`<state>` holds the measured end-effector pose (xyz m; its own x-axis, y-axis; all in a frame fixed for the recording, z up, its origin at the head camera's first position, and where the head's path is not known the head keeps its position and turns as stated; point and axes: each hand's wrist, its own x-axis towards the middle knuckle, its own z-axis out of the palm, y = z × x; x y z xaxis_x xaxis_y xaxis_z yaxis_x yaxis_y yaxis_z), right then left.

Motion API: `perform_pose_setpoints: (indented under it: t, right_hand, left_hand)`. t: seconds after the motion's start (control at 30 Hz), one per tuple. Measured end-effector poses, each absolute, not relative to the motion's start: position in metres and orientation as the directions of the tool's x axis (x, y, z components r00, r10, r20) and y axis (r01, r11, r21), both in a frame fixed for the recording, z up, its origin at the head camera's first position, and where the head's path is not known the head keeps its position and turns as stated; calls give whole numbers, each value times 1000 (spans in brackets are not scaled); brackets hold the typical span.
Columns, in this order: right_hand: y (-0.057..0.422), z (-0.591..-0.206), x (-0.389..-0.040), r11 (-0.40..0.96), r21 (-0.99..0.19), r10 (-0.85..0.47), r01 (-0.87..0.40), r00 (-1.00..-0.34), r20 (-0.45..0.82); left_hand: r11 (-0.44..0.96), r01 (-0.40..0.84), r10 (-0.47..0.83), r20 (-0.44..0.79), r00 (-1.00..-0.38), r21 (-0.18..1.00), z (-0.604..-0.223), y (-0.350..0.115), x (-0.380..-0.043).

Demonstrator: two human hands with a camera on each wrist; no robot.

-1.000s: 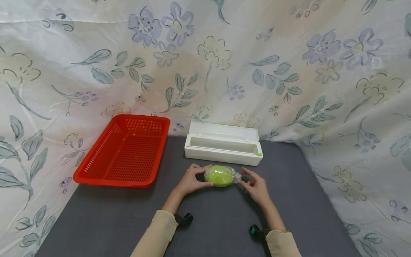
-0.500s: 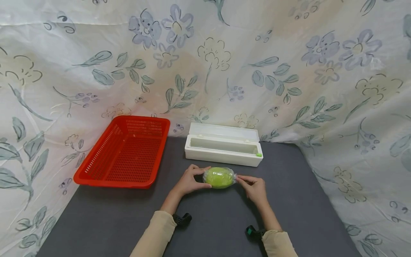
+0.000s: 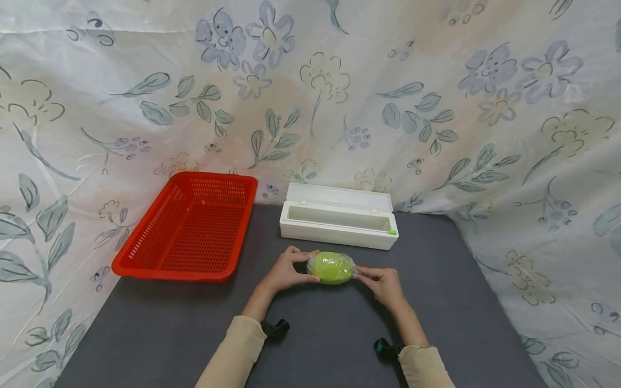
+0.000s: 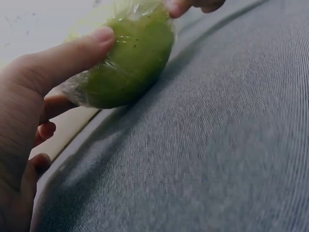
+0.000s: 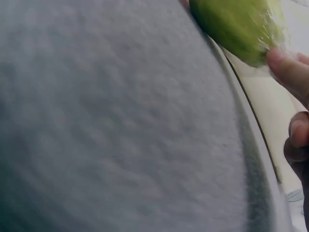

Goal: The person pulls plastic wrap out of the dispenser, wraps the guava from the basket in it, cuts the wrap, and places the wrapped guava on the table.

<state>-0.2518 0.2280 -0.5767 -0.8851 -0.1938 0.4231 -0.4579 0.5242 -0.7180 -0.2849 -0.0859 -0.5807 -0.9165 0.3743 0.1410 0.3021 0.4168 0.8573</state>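
Observation:
A green, oval fruit that looks like a mango [image 3: 332, 268], wrapped in clear cling film, is held between the two hands just above the grey table. The left hand [image 3: 285, 272] grips its left end, thumb on the near side and fingers behind. At the other end, the right hand [image 3: 386, 285] pinches the gathered film between thumb and forefinger. In the left wrist view the film [image 4: 77, 89] bunches near the left thumb, and the mango's skin shows small dark specks. The right wrist view has the right thumb [image 5: 285, 67] pressed on the film at the tip.
Behind the hands stands a white cling film dispenser box [image 3: 335, 233], lid up, with a green slider [image 3: 392, 232] at its right end. A red plastic basket [image 3: 171, 276] sits at the back left. Floral fabric [image 3: 320, 108] hangs behind the grey table [image 3: 330, 339].
The right hand's fingers have closed from a spread pose into a pinch on the film's end. The mango has shifted slightly left; the left hand keeps its grip.

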Motion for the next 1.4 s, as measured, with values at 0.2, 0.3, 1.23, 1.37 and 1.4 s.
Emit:
perform_pose_setpoints:
  t: [0.2, 0.3, 1.23, 1.37, 1.4]
  right_hand:
    - [228, -567, -254, 537, -719, -229, -441, -897, 379]
    - [225, -563, -253, 562, -701, -235, -439, -898, 373]
    - [228, -547, -261, 502, -672, -414, -544, -834, 365]
    - [226, -551, -260, 522, -618, -494, -587, -799, 341]
    - [226, -552, -259, 522, -609, -509, -597, -791, 339]
  left_hand:
    - [422, 306, 371, 145, -917, 854, -579, -86, -285]
    - [425, 312, 377, 148, -915, 850, -579, -86, -285]
    - [482, 535, 520, 265, -812, 694, -575, -79, -287]
    - [486, 550, 538, 263, -801, 679, -577, -77, -283]
    - [485, 550, 541, 261, -799, 680, -578, -77, -282]
